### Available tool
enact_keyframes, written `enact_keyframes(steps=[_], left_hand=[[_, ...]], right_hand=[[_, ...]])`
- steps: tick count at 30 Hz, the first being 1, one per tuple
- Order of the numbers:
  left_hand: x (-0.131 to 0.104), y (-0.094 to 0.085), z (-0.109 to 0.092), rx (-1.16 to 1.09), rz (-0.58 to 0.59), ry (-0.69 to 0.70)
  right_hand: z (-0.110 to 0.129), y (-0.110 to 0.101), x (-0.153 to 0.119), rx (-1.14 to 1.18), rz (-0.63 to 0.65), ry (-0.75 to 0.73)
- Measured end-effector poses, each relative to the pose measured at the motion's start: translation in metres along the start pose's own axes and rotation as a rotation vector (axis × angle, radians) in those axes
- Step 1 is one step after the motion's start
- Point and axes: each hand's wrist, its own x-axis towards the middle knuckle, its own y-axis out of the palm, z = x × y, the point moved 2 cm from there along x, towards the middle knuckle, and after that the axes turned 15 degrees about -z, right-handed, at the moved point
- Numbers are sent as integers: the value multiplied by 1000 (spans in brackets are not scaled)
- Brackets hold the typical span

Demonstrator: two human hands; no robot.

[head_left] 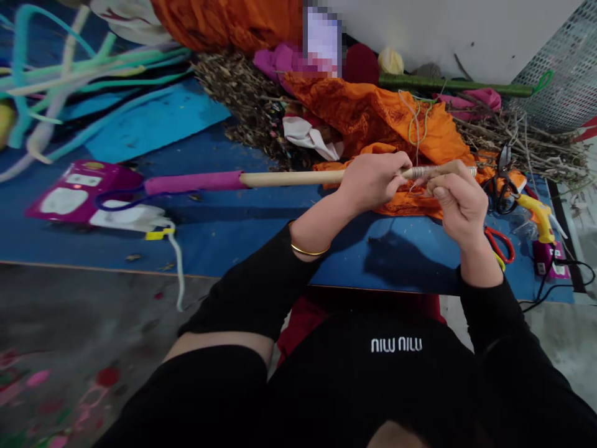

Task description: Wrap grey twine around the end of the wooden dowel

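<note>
A long wooden stick (291, 178) lies level across my front, its left part covered in a pink sleeve (196, 182). My left hand (373, 179) is closed round the bare wood toward the right end. There, pale string (422, 172) is wound about the stick in tight turns. My right hand (459, 198) is closed at this wound end, thumb and fingers pinched together, seemingly on the string; the fingers partly hide it. Bunched orange cloth (387, 118) lies behind and under the stick.
On the blue table (261, 242) are purple packaging (86, 193), a white glove (128, 214), black scissors (501, 180), red-handled scissors (501, 246) and a yellow glue gun (538, 218) with a cord. Dried twigs (247, 93) and coloured foam-like strips (69, 81) lie farther back.
</note>
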Motion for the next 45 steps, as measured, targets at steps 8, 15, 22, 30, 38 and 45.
enact_keyframes(steps=[8,15,22,30,38,45], left_hand=[[-3,1,-2,-40,10,40],[-3,-1,-4,-66,63,20],[-1,-3,2,-216,-20,-13],[-1,-3,3,-227,-22,-3],[-4,-3,-6,-16,73,93],[-6,-3,-12,87,103,211]], right_hand=[[-18,-6,2,41,45,35],[-22,-6,6,-1,-9,-87],[-28,-10,0,65,-32,-107],[-28,-10,-2,35,-33,-49],[-26,-1,5,25,19,28],[-27,3,6,-5,66,65]])
